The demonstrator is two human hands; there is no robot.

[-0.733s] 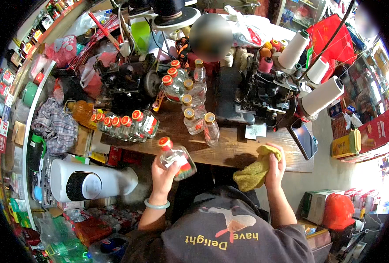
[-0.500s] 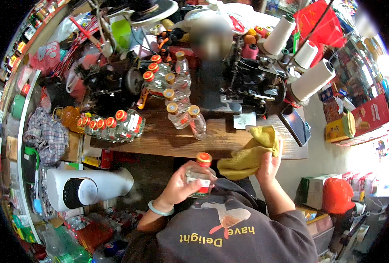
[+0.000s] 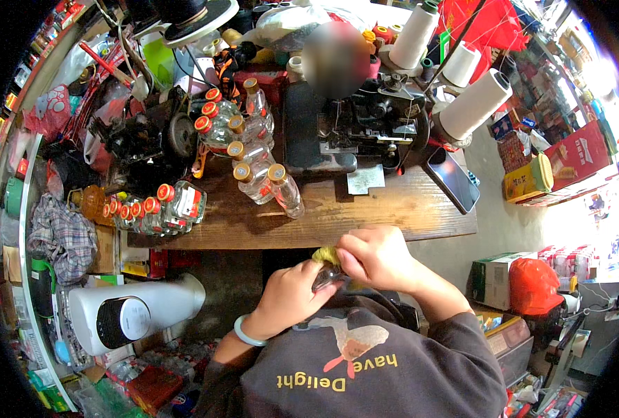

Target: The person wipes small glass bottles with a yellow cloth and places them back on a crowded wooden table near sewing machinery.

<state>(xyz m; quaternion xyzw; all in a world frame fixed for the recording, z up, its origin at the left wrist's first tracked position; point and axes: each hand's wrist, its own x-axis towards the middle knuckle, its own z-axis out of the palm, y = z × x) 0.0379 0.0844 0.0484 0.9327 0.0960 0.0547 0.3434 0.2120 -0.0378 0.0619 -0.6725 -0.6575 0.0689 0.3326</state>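
Close in front of my chest, my left hand (image 3: 281, 296) grips a small clear glass bottle (image 3: 325, 276), mostly hidden behind the fingers. My right hand (image 3: 379, 256) is closed on a yellow-green cloth (image 3: 326, 255), pressing it against the top of that bottle; most of the cloth and the bottle's cap are out of sight. On the wooden table (image 3: 414, 216) ahead, a row of red-capped bottles (image 3: 186, 203) stands at the left. A group of gold-capped bottles (image 3: 286, 192) stands nearer the middle, with a few red-capped ones behind.
A black sewing machine (image 3: 386, 122) occupies the table's back right, with white thread cones (image 3: 478, 104) beside it. A phone (image 3: 454, 181) lies at the right edge near a paper slip (image 3: 366, 180). Left of my body is a white rounded appliance (image 3: 125, 317).
My right hand has moved left with the cloth and brought it onto the bottle's top. Earlier the bottle's red cap and label showed, and the cloth hung apart from it.
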